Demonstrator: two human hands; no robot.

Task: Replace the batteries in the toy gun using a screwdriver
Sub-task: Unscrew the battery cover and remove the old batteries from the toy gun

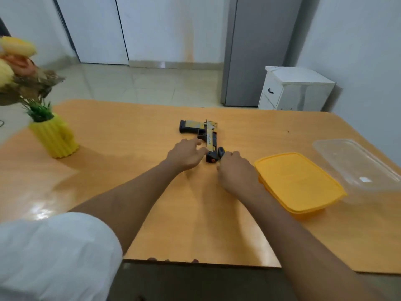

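An orange wooden table is seen. Laid directly on it: a yellow-and-black toy gun near centre, a yellow ribbed vase at left, a yellow lid and a clear plastic container at right, touching.

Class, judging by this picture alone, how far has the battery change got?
Barely started. Done: the toy gun lies flat on the table. In hand: the left hand touches the gun; the right hand grips a dark handle, probably the screwdriver. Left: unscrewing, swapping batteries, closing; no batteries visible.
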